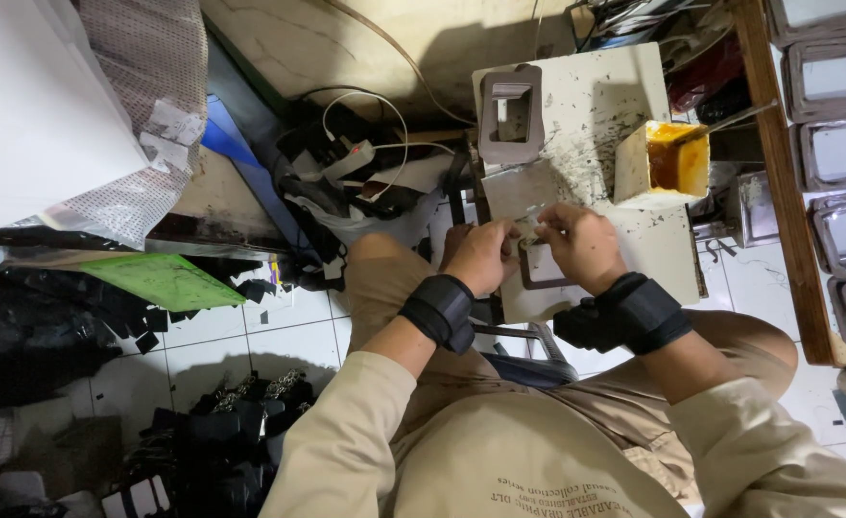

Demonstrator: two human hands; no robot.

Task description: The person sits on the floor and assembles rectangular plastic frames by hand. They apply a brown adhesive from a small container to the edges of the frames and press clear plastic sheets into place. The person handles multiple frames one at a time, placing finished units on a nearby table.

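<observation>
Where hands (530,242) meet: perhaps glue tub (670,163), frame (511,112) nearby.

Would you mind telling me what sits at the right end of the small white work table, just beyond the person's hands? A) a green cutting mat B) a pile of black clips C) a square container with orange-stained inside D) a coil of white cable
C: a square container, cream outside and stained orange inside, stands on the spattered white work table, just beyond the right hand and left hand.
</observation>
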